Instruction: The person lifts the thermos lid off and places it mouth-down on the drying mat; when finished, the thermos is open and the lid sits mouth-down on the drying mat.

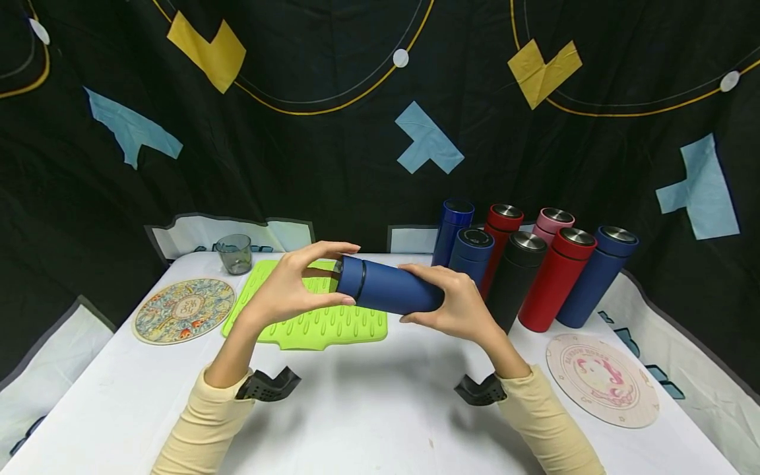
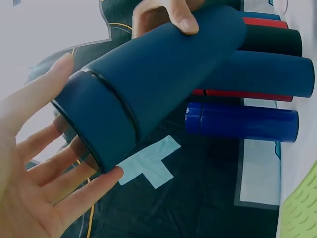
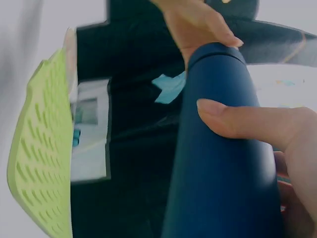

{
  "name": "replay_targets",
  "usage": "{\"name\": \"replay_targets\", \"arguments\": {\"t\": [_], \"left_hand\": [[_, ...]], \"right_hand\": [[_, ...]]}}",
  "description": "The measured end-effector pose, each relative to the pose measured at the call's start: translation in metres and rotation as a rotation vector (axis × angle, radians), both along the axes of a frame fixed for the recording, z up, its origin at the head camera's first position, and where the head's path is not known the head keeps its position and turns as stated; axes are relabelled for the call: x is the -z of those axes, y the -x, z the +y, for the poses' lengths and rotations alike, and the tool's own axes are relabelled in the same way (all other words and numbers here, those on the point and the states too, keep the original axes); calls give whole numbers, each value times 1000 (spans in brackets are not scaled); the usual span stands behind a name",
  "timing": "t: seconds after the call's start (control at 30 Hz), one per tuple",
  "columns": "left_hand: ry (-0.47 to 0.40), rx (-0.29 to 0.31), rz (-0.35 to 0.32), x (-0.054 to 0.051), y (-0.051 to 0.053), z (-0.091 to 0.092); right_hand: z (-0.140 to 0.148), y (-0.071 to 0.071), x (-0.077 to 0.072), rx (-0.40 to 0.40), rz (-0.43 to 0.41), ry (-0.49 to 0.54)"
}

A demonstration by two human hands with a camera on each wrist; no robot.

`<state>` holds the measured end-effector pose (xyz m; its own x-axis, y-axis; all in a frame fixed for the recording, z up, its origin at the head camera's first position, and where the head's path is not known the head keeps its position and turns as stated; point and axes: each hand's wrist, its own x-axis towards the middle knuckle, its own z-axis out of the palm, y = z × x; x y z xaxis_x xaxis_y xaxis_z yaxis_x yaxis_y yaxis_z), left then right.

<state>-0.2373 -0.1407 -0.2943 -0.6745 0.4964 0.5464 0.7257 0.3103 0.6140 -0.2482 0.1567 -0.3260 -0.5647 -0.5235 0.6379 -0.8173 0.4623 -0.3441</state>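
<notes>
A dark blue thermos bottle [image 1: 392,288] is held nearly level above the table, its lid [image 1: 351,276] toward the left, with a thin dark ring at the seam. My left hand [image 1: 291,284] spans the lid end, thumb on one side and fingertips on the other; the left wrist view shows the thumb and fingers [image 2: 99,191] at the lid's rim. Around the base end, my right hand [image 1: 454,297] grips the body. In the right wrist view its thumb [image 3: 223,119] lies across the bottle, and the other fingers are mostly hidden behind it.
Several upright thermos bottles, including a black one [image 1: 516,277] and a red one [image 1: 557,280], stand at the back right. Behind the hands lies a green mat [image 1: 356,323]. A glass cup [image 1: 234,254], a patterned round mat [image 1: 185,310] and a pink round mat [image 1: 602,379] sit on the white table [image 1: 380,415].
</notes>
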Motion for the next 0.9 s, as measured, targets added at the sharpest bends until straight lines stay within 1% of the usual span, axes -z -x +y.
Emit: {"name": "replay_targets", "arguments": {"t": [0.07,0.13,0.2,0.27,0.33,0.4,0.57,0.7,0.77,0.83,0.9], "left_hand": [[-2,47,14,-1,0,-1],[-2,88,19,-1,0,-1],[-2,117,18,-1,0,-2],[-5,126,14,-1,1,-2],[-7,111,11,-1,1,-2],[-7,80,1,-1,0,-2],[12,-33,-43,0,-2,-2],[34,-124,-89,0,-2,-1],[45,-157,-117,1,-1,0],[51,-161,-144,0,0,1],[56,-136,-153,0,0,1]], "right_hand": [[2,0,-1,-29,-94,9],[4,0,-2,-53,-169,24],[5,0,-3,-59,-213,35],[5,0,-3,-56,-224,38],[5,-1,-3,-44,-207,29],[4,-1,-3,-23,-171,12],[0,-1,-1,26,-54,-22],[-2,-1,1,55,51,-29],[-3,-1,2,67,100,-30],[-3,-1,2,72,128,-28],[-2,-2,1,71,125,-26]]}}
